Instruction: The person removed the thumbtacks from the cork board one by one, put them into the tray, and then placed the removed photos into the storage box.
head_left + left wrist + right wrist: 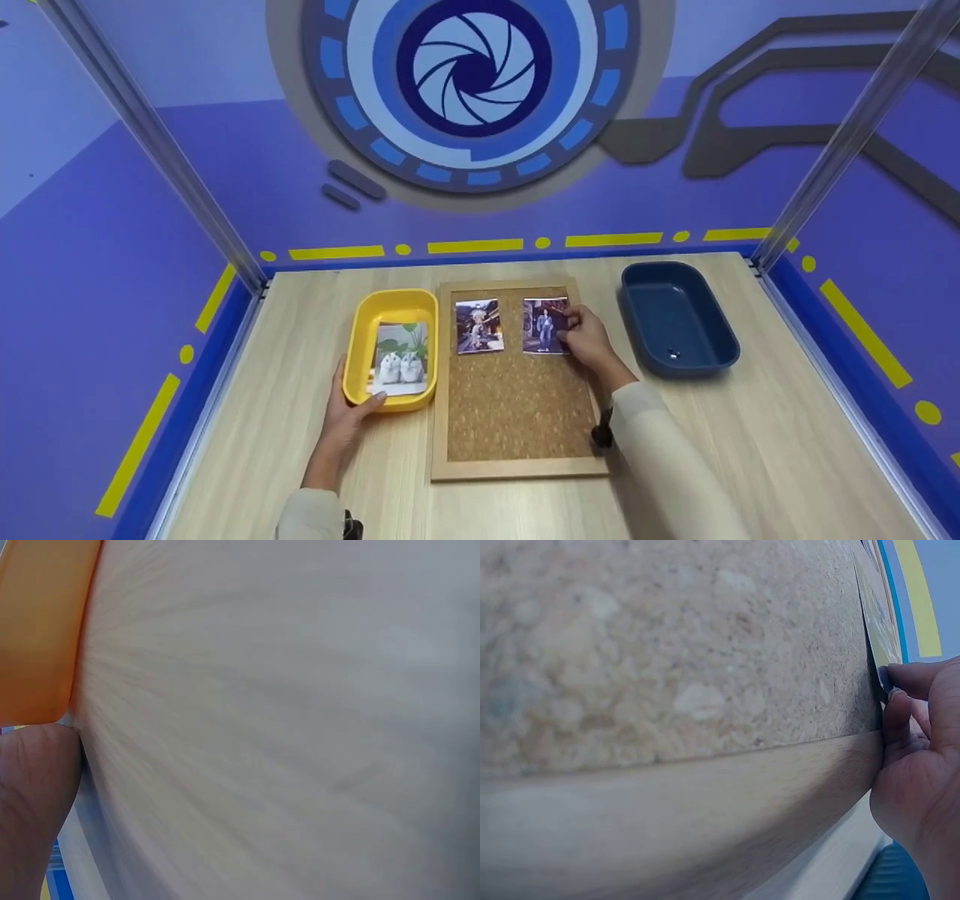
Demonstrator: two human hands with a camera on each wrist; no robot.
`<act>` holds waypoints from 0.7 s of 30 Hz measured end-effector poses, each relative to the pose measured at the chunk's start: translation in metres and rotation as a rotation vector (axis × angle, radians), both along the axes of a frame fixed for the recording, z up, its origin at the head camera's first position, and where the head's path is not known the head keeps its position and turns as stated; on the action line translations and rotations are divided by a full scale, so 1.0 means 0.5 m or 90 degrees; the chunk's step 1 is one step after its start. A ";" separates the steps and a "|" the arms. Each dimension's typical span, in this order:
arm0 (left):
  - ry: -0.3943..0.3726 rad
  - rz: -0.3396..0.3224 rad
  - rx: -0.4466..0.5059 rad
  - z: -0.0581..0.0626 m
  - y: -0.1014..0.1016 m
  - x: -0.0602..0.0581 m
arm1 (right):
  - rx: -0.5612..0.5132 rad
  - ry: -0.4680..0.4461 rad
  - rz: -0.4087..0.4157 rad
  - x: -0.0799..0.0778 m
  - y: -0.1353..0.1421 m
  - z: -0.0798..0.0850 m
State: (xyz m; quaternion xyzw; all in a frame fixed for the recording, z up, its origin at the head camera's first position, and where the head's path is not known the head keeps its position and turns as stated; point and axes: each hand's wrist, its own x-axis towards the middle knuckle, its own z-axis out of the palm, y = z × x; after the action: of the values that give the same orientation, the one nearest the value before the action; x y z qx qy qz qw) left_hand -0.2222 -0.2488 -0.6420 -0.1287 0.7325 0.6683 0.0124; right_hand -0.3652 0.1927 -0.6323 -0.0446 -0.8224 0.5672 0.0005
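The small photo print of a standing figure (pixel 545 325) lies on the upper right part of the wood-framed cork board (pixel 517 420), and the right hand (pixel 589 341) pinches its right edge between curled fingertips (pixel 900 679). Just left of it on the cork lies a second small photo print of a street scene (pixel 479 325), touched by neither hand. A third print, showing two white furry animals under green leaves (pixel 400 361), sits in the yellow plastic tray (pixel 390 304) left of the board; the left hand (pixel 346 409) grips the tray's near rim, thumb curled over the edge.

By my reading, two prints are placed on the board and one waits in the tray, so the work looks past halfway.

The head view alone shows the dark blue plastic tray (pixel 679 319) right of the board, on the pale wooden surface (pixel 750 450). The right wrist view shows the pinch up close, while the left wrist view gives only a blurred pale expanse and the tray's orange-looking wall (pixel 37 630).
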 end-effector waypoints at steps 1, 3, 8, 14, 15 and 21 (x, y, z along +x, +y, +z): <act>0.004 0.000 0.001 0.000 0.001 -0.001 | -0.002 -0.001 -0.002 -0.001 0.000 0.000; 0.009 0.000 0.003 0.000 0.001 -0.002 | -0.006 0.000 -0.005 -0.002 0.000 -0.002; 0.016 -0.002 0.003 -0.002 0.003 -0.004 | -0.002 0.003 -0.008 -0.005 0.003 -0.003; 0.012 0.001 0.004 -0.002 0.006 -0.005 | -0.005 0.008 -0.011 -0.008 0.007 -0.003; 0.010 0.002 0.006 -0.002 0.006 -0.005 | -0.006 0.008 -0.013 -0.008 0.007 -0.004; 0.010 0.002 0.007 -0.002 0.003 -0.004 | -0.037 0.008 -0.007 -0.005 0.005 -0.006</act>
State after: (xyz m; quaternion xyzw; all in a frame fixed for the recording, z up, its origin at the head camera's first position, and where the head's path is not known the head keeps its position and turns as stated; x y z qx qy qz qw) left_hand -0.2243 -0.2475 -0.6429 -0.1243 0.7285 0.6737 0.0062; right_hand -0.3679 0.1954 -0.6352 -0.0457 -0.8052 0.5912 0.0076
